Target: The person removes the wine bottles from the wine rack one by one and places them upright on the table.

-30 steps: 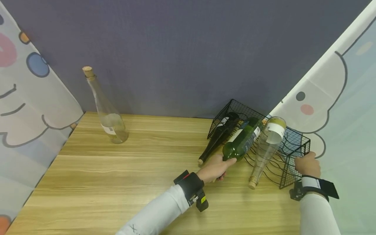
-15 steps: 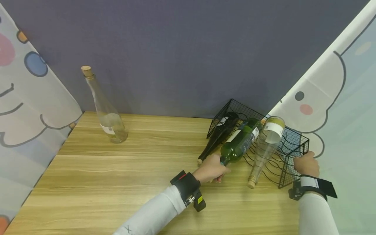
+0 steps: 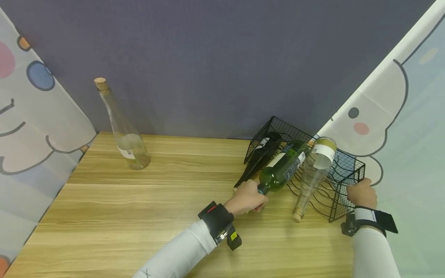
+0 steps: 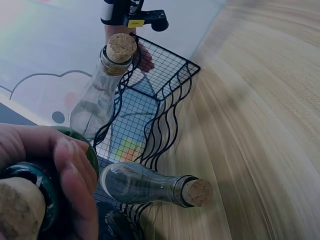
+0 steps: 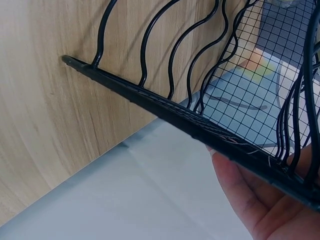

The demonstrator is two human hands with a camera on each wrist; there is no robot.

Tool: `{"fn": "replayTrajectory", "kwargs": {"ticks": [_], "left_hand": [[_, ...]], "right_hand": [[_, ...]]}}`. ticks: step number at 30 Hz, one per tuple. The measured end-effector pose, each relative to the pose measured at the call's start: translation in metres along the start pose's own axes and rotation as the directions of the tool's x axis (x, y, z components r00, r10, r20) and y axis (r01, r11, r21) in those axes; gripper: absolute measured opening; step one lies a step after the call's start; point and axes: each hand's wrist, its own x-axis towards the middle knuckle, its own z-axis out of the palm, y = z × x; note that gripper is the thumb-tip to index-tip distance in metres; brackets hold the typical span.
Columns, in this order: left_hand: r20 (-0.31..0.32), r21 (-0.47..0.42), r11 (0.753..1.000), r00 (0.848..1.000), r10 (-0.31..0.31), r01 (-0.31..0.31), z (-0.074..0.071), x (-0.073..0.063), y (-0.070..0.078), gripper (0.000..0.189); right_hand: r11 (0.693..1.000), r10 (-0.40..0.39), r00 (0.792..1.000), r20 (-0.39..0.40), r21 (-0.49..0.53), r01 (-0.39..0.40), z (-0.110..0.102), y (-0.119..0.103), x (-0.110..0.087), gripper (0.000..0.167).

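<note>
My left hand [image 3: 247, 197] grips the neck of a green wine bottle [image 3: 283, 168], which lies on the top of a black wire wine rack [image 3: 347, 181]. The bottle's corked end points toward me; its cork [image 4: 20, 207] shows close up in the left wrist view. At the rack's right end, my right hand [image 3: 362, 193] holds the end frame, and its fingers [image 5: 237, 187] lie against the outer side in the right wrist view. Right of the green bottle lies a clear corked bottle [image 3: 314, 175]; left of it, a dark bottle [image 3: 259, 156].
A second clear corked bottle [image 4: 145, 185] lies lower in the rack in the left wrist view. Another clear bottle [image 3: 130, 144] stands upright at the back left of the wooden table [image 3: 139, 208]. A grey wall [image 3: 194, 69] closes off the back.
My left hand has drawn back slightly, its thumb folding from the bottle's shoulder to the neck. The green bottle has shifted a little toward me. My right hand stays on the rack.
</note>
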Motion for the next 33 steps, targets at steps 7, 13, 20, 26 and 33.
{"fn": "replayTrajectory", "kwargs": {"ticks": [7,13,20,26,33], "left_hand": [[0.002,-0.042,0.999,1.000,0.002,-0.002,-0.001,0.000,-0.002,0.020],[0.006,-0.033,0.999,1.000,0.013,-0.013,-0.004,0.000,0.003,0.019],[0.028,-0.003,0.999,0.999,0.035,-0.035,-0.012,-0.005,0.012,0.016],[0.027,0.003,0.999,0.999,0.045,-0.045,-0.015,-0.011,0.016,0.015],[0.022,0.048,0.997,0.998,0.066,-0.067,-0.017,-0.013,0.019,0.018]], "right_hand": [[1.000,-0.011,1.000,-0.012,0.004,0.011,0.001,0.001,0.002,0.067],[1.000,-0.014,1.000,-0.015,0.007,0.014,0.001,0.001,0.002,0.067],[1.000,-0.016,1.000,-0.012,0.001,0.016,0.001,0.003,0.004,0.068],[1.000,-0.011,1.000,-0.005,-0.002,0.011,0.001,0.002,0.004,0.068],[1.000,-0.011,1.000,-0.001,-0.007,0.011,0.000,0.001,0.002,0.068]]}}
